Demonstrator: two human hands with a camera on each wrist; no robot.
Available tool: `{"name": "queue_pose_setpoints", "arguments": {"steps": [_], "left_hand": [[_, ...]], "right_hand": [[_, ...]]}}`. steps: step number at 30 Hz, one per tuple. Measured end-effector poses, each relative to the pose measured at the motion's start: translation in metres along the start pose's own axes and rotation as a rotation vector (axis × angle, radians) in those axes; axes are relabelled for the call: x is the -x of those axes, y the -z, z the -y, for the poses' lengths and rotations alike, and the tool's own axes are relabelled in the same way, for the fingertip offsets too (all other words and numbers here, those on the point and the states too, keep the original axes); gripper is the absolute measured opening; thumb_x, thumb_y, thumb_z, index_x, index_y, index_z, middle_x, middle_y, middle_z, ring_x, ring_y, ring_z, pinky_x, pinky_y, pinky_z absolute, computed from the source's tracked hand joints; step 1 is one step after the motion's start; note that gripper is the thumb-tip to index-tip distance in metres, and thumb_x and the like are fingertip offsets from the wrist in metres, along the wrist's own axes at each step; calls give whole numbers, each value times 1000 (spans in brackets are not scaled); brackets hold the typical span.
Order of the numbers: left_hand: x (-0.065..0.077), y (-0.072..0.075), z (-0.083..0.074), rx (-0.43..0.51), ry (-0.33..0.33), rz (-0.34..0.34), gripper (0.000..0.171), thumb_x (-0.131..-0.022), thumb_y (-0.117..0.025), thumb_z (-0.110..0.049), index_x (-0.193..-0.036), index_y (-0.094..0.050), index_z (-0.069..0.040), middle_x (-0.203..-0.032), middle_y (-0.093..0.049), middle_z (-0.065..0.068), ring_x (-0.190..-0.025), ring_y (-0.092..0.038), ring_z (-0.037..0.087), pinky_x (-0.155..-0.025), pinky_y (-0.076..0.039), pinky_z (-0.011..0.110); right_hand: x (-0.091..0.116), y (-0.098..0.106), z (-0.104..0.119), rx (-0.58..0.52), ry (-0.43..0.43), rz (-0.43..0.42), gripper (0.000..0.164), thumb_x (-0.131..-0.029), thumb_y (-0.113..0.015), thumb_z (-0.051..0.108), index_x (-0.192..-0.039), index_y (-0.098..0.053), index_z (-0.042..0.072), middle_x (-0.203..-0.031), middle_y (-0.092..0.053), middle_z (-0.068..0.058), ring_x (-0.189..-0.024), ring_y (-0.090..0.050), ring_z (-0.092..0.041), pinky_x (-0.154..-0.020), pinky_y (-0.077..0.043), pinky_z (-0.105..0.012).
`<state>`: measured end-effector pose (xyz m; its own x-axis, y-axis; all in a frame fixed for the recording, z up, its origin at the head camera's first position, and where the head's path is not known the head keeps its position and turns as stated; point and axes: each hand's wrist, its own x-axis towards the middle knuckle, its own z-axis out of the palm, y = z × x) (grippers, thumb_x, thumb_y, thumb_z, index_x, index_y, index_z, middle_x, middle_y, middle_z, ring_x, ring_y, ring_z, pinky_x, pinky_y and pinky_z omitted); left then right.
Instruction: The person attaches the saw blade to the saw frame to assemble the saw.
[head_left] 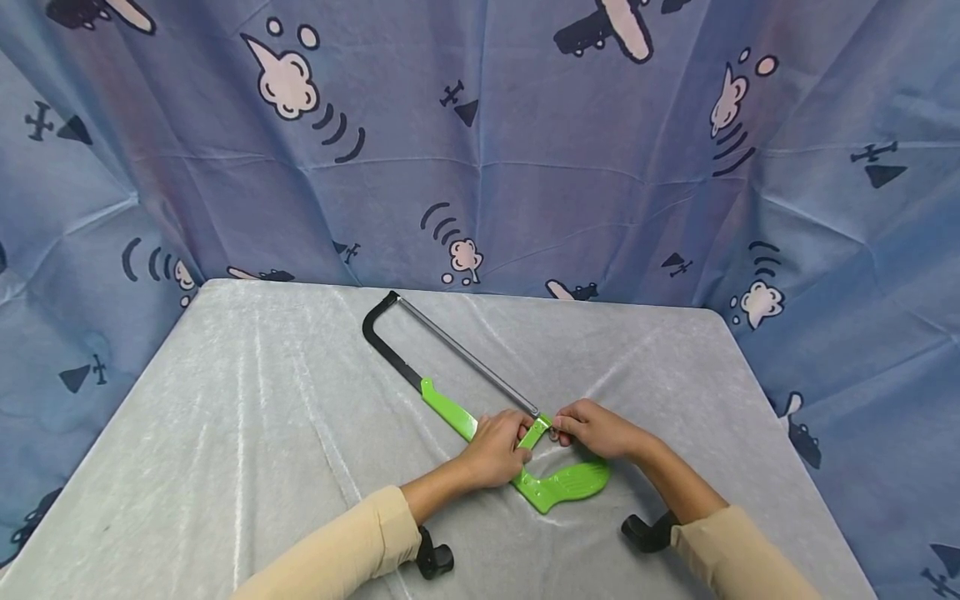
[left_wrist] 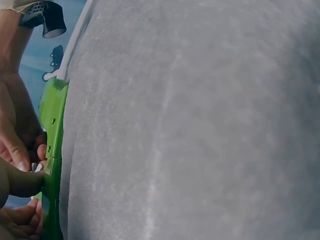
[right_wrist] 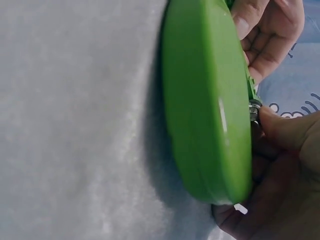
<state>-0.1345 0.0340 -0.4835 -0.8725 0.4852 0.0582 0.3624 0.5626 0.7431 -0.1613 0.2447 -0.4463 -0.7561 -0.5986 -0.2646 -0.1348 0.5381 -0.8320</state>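
A hacksaw (head_left: pixel 448 410) with a green handle and a black front frame lies on the table. Its grey blade (head_left: pixel 472 358) runs along the far side. My left hand (head_left: pixel 491 450) grips the green frame near the handle, with thumb and fingers at the short arm that meets the blade. Just right of that arm, my right hand (head_left: pixel 600 427) pinches a small metal wing nut (right_wrist: pixel 255 111) at the blade's near end. The green handle (right_wrist: pixel 210 110) fills the middle of the right wrist view and partly covers the right fingers. In the left wrist view the green frame (left_wrist: pixel 52 125) stands at the left edge.
A pale grey cloth (head_left: pixel 225 433) covers the table. Behind it hangs a blue printed curtain (head_left: pixel 390 167). Black camera mounts (head_left: pixel 435 557) sit at both wrists, close above the cloth.
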Motion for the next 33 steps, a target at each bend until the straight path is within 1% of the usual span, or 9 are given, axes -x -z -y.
{"name": "queue_pose_setpoints", "arguments": {"steps": [9,19,22,27,29,33], "left_hand": [[1,1,-2,13,10,6,33,-82,-73,-5,-114,-63,-3,-91,-57,-1,-82,-49,8,-79,-32,27],[1,2,-2,11,8,13,32,-83,-73,-5,-113,-62,-3,-91,-58,1,-81,-49,8,-79,-32,27],[1,2,-2,15,4,12,32,-83,-73,-5,-113,-63,-3,-90,-58,1,-80,-49,8,-78,-32,26],[0,1,-1,10,1,10,31,-83,-73,-5,-112,-63,-3,-90,-57,1,-82,-49,8,-79,-32,26],[0,1,-2,7,1,9,31,-83,-73,-5,-112,-63,-4,-90,-57,0,-82,-49,8,-79,-32,26],[1,1,-2,-4,-1,11,31,-83,-73,-6,-112,-63,-4,-89,-56,-1,-82,-49,8,-78,-32,26]], "right_hand": [[1,0,0,-9,-13,5,33,-105,-40,5,-82,-61,-7,-70,-56,-11,-58,-38,-8,-59,-34,-23],[0,-1,-5,-22,-9,15,33,-105,-40,4,-83,-60,-8,-71,-56,-8,-62,-43,-12,-62,-36,-23],[-1,0,-6,-23,-23,23,34,-106,-40,6,-82,-61,-8,-71,-56,-7,-63,-44,-13,-63,-37,-23],[-1,0,-6,-30,-33,24,35,-106,-40,7,-82,-61,-7,-71,-56,-7,-61,-41,-12,-61,-35,-23],[0,-1,-6,-30,-29,16,34,-105,-41,6,-82,-61,-7,-71,-56,-7,-60,-41,-11,-61,-35,-23],[0,-2,-6,-17,-59,-12,33,-105,-42,7,-84,-63,-7,-70,-55,-5,-57,-39,-8,-57,-33,-22]]}}
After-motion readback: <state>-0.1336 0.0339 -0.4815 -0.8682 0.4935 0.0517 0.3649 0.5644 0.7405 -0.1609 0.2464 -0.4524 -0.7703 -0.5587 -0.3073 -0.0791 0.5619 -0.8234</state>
